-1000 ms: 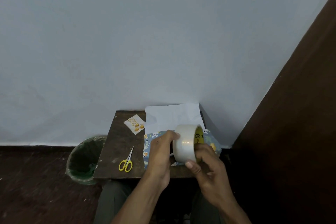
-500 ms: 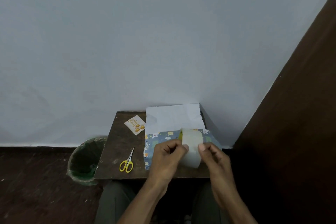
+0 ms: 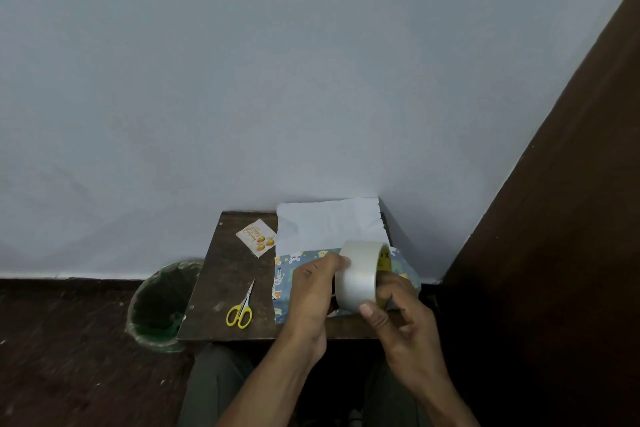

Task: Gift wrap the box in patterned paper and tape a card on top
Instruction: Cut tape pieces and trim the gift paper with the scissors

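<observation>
- Head view: the person's right hand (image 3: 401, 319) gripped a wide roll of clear packing tape with a yellow core (image 3: 360, 276), thumb on the outer face and fingers (image 3: 389, 286) curled round the far side.
- The left hand (image 3: 313, 288) had its fingers bent against the roll's outer winding, seemingly picking at the tape end; whether a free end was pinched could not be told.
- Below the hands lay the box in blue patterned paper with small animals (image 3: 284, 288), on the dark wooden surface (image 3: 221, 288), at about 3 o'clock from the yellow-handled scissors (image 3: 240, 308).
- At 12 o'clock from the box, a flap of the paper showing its white underside (image 3: 329, 225) was not folded down, so the wrapping looked only partly done.
- The small white birthday card with gold balloons (image 3: 257, 237) lay at 10 o'clock from the box, apart from it and untaped.
- Judged left: free a strip, cut it, close the flap and ends, then tape the card on top.
- A green bin (image 3: 161, 305) stood on the floor at 9 o'clock.
</observation>
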